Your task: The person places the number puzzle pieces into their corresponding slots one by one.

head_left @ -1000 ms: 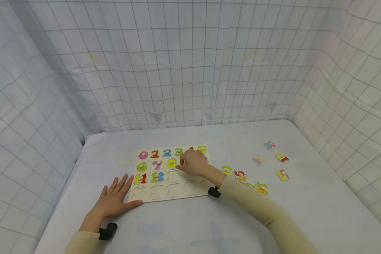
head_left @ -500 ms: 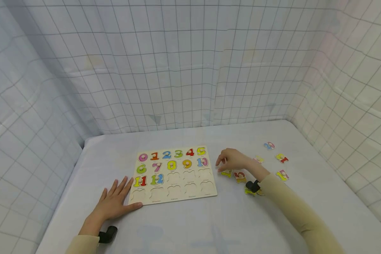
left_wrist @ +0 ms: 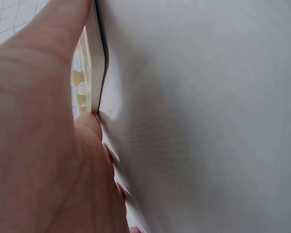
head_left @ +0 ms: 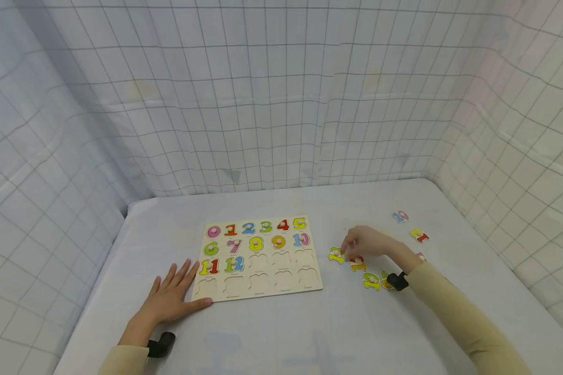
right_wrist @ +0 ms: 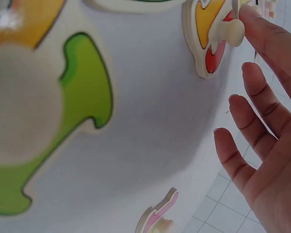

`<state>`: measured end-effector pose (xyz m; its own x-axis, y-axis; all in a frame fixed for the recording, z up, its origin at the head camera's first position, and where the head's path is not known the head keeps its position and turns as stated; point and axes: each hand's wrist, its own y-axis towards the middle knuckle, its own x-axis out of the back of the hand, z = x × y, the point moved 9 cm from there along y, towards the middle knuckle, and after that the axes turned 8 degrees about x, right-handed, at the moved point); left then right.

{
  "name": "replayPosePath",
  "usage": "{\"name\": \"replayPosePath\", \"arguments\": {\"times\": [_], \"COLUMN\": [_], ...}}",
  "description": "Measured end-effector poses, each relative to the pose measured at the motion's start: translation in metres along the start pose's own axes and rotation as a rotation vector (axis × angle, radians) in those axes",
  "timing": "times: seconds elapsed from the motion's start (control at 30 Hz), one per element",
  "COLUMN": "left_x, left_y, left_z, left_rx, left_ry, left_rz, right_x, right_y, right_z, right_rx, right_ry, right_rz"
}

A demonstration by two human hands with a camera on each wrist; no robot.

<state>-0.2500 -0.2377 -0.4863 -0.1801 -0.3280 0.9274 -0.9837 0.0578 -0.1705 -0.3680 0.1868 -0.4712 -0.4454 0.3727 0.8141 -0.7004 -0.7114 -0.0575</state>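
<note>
A pale wooden number puzzle board (head_left: pixel 271 284) lies on the table, knobbed numbers filling its upper rows and bare recesses showing below. My left hand (head_left: pixel 169 299) rests spread at its left edge, the thumb along the front corner; the left wrist view shows the thumb against the board's side. To the right of the board, my right hand (head_left: pixel 368 240) hovers with bent, loose fingers over a yellow-green 13 piece (head_left: pixel 336 255) and an orange-red 15 piece (head_left: pixel 358 264). In the right wrist view the index fingertip is close by the 15's wooden knob (right_wrist: pixel 233 33).
A yellow-green piece (head_left: pixel 371 281) lies under the right forearm beside another piece (head_left: pixel 386 281) partly covered by the wrist camera. Farther back are a blue-pink 20 piece (head_left: pixel 400 216) and a yellow-red piece (head_left: pixel 419 235). Gridded white curtains enclose the table.
My right hand has left the board and moved right to the loose pieces, uncovering the 4, 9 and 10. The left hand has stayed in place.
</note>
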Motion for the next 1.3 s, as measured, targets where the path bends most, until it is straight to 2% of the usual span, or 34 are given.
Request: {"name": "replayPosePath", "arguments": {"times": [0.27, 0.5, 0.8, 1.07, 1.3], "left_x": [0.000, 0.000, 0.000, 0.006, 0.003], "left_y": [0.000, 0.000, 0.000, -0.004, -0.004], "left_z": [0.000, 0.000, 0.001, 0.000, -0.002], "left_rx": [0.007, 0.008, 0.007, 0.013, 0.017], "left_ry": [0.005, 0.006, 0.006, -0.001, -0.004], "left_rz": [-0.001, -0.005, -0.010, -0.014, -0.011], "right_x": [-0.004, -0.005, -0.006, -0.002, -0.006], "right_y": [0.000, -0.005, -0.011, 0.005, 0.013], "right_z": [0.000, -0.011, -0.014, 0.004, 0.011], "right_rx": [0.057, 0.003, 0.001, 0.084, 0.123], "right_ry": [0.003, 0.009, 0.081, 0.048, 0.038], "right_rz": [-0.012, 0.009, 0.045, -0.019, -0.009]}}
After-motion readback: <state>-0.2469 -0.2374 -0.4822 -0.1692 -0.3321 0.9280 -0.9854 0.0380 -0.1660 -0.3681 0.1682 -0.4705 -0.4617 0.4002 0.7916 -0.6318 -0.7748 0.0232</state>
